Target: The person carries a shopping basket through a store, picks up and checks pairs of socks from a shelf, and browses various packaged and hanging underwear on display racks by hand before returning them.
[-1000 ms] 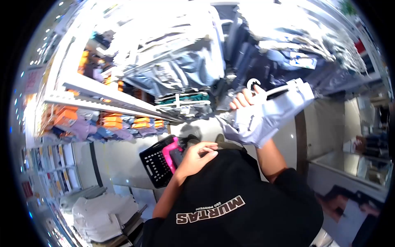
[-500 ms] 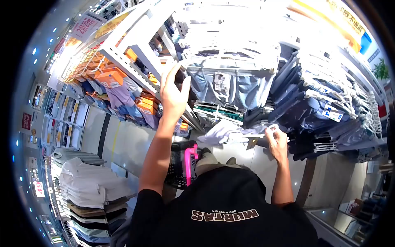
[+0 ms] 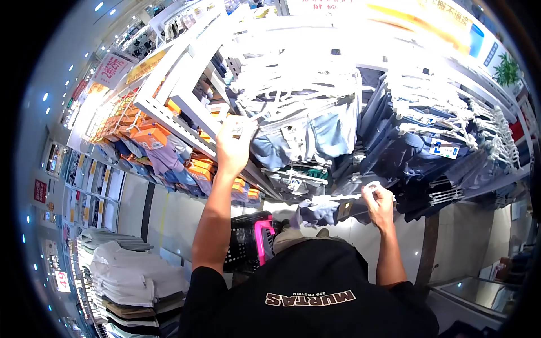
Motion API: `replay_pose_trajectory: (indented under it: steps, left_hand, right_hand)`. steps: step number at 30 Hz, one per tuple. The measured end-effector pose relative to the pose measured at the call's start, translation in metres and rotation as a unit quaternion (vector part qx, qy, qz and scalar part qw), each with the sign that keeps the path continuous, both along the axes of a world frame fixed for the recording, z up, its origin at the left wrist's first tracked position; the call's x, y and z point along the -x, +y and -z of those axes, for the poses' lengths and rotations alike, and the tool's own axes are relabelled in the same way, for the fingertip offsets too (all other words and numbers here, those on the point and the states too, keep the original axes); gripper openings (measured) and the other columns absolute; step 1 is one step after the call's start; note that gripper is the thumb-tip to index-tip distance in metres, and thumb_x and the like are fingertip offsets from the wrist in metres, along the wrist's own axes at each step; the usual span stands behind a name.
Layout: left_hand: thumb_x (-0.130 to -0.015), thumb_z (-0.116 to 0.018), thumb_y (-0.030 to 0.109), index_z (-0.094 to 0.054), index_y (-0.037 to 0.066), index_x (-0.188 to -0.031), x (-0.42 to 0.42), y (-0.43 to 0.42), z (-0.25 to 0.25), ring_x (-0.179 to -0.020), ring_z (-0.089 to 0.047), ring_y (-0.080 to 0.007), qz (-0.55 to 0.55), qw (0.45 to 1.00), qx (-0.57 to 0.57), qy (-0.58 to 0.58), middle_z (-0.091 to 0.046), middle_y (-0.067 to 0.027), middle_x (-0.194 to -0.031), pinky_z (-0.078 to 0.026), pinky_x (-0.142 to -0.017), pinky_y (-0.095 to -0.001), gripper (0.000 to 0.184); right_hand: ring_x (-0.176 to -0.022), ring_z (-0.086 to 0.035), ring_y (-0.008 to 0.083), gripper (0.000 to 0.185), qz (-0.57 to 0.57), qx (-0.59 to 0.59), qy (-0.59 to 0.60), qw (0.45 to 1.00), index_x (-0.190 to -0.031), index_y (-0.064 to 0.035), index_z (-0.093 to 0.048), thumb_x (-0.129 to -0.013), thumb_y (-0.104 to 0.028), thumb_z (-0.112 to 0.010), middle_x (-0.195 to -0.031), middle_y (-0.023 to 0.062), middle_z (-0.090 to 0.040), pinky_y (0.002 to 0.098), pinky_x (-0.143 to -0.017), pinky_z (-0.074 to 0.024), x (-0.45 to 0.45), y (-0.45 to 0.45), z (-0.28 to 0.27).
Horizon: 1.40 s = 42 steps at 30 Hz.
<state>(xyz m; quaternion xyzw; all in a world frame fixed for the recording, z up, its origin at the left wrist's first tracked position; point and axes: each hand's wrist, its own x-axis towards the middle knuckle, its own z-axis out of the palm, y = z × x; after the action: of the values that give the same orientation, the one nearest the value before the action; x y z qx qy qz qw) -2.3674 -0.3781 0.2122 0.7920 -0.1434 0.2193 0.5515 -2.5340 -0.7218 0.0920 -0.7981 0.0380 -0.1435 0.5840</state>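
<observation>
My left hand (image 3: 233, 147) is at the left end of a front row of light blue denim shorts (image 3: 332, 136) hanging on the rack. Its fingers are bent round a hanger end there, though glare blurs the fingertips. Lower on the right, my right hand (image 3: 378, 204) is closed on a white clothes hanger (image 3: 338, 198). From that hanger droops a grey-blue garment (image 3: 318, 215) with a dark tag, just above the floor and in front of my body. Below the denim shorts, more clothes on hangers (image 3: 298, 181) are partly hidden.
Dark trousers (image 3: 406, 149) crowd the rack on the right. Packs with orange labels (image 3: 149, 138) hang on the left, beside a white metal rack post (image 3: 191, 98). A black basket with a pink handle (image 3: 260, 239) stands near my feet. White shirts (image 3: 127, 273) hang behind at left.
My left hand has closed from spread fingers and moved down to the shorts' hanger end. The front shorts now hang tilted. The garment in my right hand has swung lower and nearer my body.
</observation>
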Motion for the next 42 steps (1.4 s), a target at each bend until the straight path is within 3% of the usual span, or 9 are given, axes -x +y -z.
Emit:
replay_pose_trajectory:
  steps: [7, 10, 16, 23, 24, 26, 30, 36, 42]
  left_hand:
    - [-0.087, -0.069, -0.001, -0.066, -0.001, -0.092, 0.068, 0.003, -0.025, -0.077, -0.062, -0.0176, -0.013, 0.997, -0.077, -0.026, -0.064, -0.0090, -0.085, -0.049, -0.073, -0.0304, 0.006]
    - [-0.085, -0.068, -0.001, -0.066, -0.003, -0.092, 0.092, -0.017, -0.001, -0.079, -0.065, -0.0265, 0.025, 0.995, -0.092, -0.034, -0.066, -0.0138, -0.088, -0.051, -0.076, -0.0344, 0.008]
    - [-0.087, -0.070, 0.001, -0.066, -0.002, -0.094, 0.134, -0.059, 0.024, -0.072, -0.066, -0.0270, 0.096, 0.989, -0.099, 0.057, -0.066, -0.0141, -0.086, -0.052, -0.065, -0.0351, 0.009]
    - [-0.090, -0.074, 0.012, -0.068, 0.000, -0.105, 0.180, -0.074, 0.002, -0.074, -0.070, -0.0305, 0.224, 0.967, -0.092, 0.079, -0.067, -0.0139, -0.092, -0.056, -0.065, -0.0379, 0.020]
    - [-0.090, -0.074, 0.013, -0.068, 0.000, -0.107, 0.187, -0.079, 0.003, -0.073, -0.070, -0.0302, 0.239, 0.965, -0.077, 0.074, -0.066, -0.0133, -0.093, -0.057, -0.064, -0.0386, 0.022]
    - [-0.090, -0.073, 0.015, -0.067, 0.002, -0.110, 0.193, -0.089, 0.006, -0.074, -0.070, -0.0278, 0.251, 0.962, -0.084, 0.066, -0.066, -0.0114, -0.094, -0.057, -0.062, -0.0371, 0.025]
    - [-0.086, -0.075, 0.014, -0.054, 0.004, -0.139, 0.197, -0.093, 0.006, -0.096, -0.068, -0.0288, 0.443, 0.884, -0.068, 0.134, -0.056, -0.0151, -0.130, -0.057, -0.082, -0.0353, 0.058]
    - [-0.089, -0.076, 0.017, -0.045, -0.001, -0.146, 0.184, -0.085, 0.079, -0.126, -0.056, -0.0237, 0.429, 0.828, 0.234, 0.274, -0.052, -0.0162, -0.143, -0.045, -0.104, -0.0381, 0.067]
    - [-0.096, -0.069, 0.031, -0.042, 0.002, -0.149, 0.177, -0.105, 0.212, -0.127, -0.056, -0.0227, 0.305, 0.856, 0.098, 0.405, -0.056, -0.0168, -0.141, -0.043, -0.104, -0.0351, 0.066]
  right_hand:
    - [-0.064, -0.054, 0.0142, 0.018, 0.039, 0.022, -0.176, 0.983, -0.071, -0.0028, -0.061, -0.076, 0.000, -0.077, -0.071, 0.0045, -0.057, 0.0278, -0.060, -0.0422, 0.007, -0.008, -0.017]
    - [-0.065, -0.055, 0.0109, 0.024, 0.055, -0.011, -0.234, 0.971, -0.098, -0.0003, -0.066, -0.077, -0.001, -0.077, -0.074, 0.0019, -0.059, 0.0265, -0.061, -0.0433, 0.009, 0.010, -0.042]
    - [-0.073, -0.059, 0.0080, 0.107, -0.026, -0.027, -0.172, 0.984, -0.148, 0.0015, -0.044, -0.062, -0.034, -0.096, -0.085, 0.0024, -0.064, 0.0216, -0.066, -0.0478, 0.001, 0.035, -0.066]
    - [-0.082, -0.055, 0.0115, 0.108, -0.084, 0.011, -0.076, 0.994, -0.124, 0.0030, -0.058, -0.050, -0.071, -0.087, -0.088, 0.0010, -0.054, 0.0262, -0.075, -0.0458, 0.007, 0.033, -0.056]
    - [-0.075, -0.051, 0.0116, 0.087, -0.072, -0.025, -0.126, 0.989, -0.109, 0.0002, -0.056, -0.067, -0.072, -0.081, -0.083, 0.0023, -0.051, 0.0267, -0.069, -0.0422, 0.009, 0.038, -0.047]
    - [-0.073, -0.052, 0.0087, 0.080, -0.089, -0.256, -0.087, 0.958, -0.100, -0.0023, -0.054, -0.066, -0.067, -0.086, -0.084, 0.0019, -0.055, 0.0236, -0.064, -0.0427, 0.011, 0.039, -0.031]
    - [-0.064, -0.043, 0.0082, 0.023, -0.040, -0.260, -0.140, 0.955, -0.084, -0.0023, -0.049, -0.092, -0.019, -0.063, -0.073, 0.0022, -0.050, 0.0243, -0.059, -0.0358, 0.007, 0.036, -0.033]
    - [-0.057, -0.031, 0.0120, 0.039, -0.063, -0.408, -0.218, 0.884, -0.075, -0.0098, -0.044, -0.104, -0.037, -0.042, -0.058, 0.0021, -0.038, 0.0280, -0.056, -0.0265, 0.005, 0.005, -0.046]
    - [-0.057, -0.035, 0.0161, 0.050, -0.127, -0.635, -0.204, 0.734, -0.074, -0.0113, -0.046, -0.104, -0.050, -0.033, -0.056, 0.0020, -0.041, 0.0314, -0.061, -0.0344, 0.002, -0.011, -0.047]
